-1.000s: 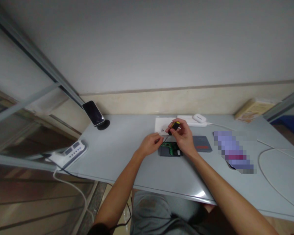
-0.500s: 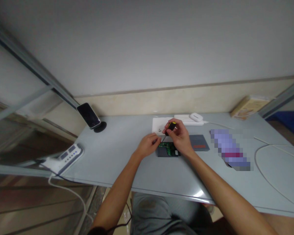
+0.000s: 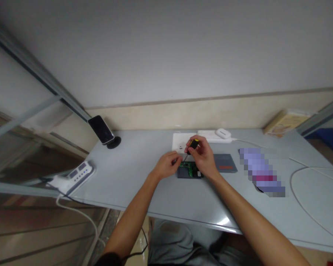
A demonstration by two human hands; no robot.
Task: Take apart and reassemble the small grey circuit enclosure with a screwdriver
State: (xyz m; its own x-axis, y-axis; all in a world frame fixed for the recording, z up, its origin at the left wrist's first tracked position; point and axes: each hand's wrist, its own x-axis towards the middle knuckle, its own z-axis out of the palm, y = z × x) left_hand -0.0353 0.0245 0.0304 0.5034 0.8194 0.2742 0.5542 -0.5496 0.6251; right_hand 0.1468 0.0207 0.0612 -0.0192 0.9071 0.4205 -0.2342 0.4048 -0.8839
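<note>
Screwdriver [image 3: 193,146] shifted slightly — hands [image 3: 204,156] still at the circuit board [image 3: 191,172].

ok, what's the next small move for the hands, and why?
Probably tip the screwdriver more upright before any turning: gripped in the right hand, its shaft slants down-left toward the far-left part of the green circuit board, with the left hand close by. Tip seating is too small to tell.
</note>
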